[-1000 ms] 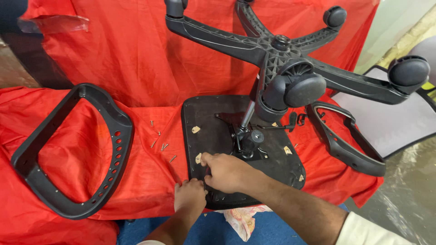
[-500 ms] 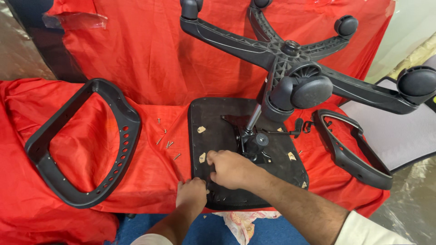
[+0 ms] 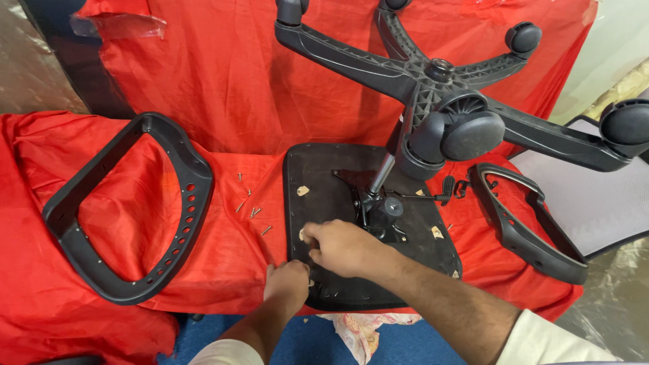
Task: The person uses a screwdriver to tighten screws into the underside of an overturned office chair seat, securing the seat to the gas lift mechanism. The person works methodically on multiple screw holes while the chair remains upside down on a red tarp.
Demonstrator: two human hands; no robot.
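Red cloth (image 3: 223, 88) covers table beneath upturned seat (image 3: 324, 196).

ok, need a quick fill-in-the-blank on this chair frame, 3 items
1. Both hands rest on the upturned black seat pan, which lies on a ____ cloth.
2. The loose screws lie between the seat pan and the armrest on the person's ____.
3. The star base points up; its legs end in ____.

Missing: red; left; casters
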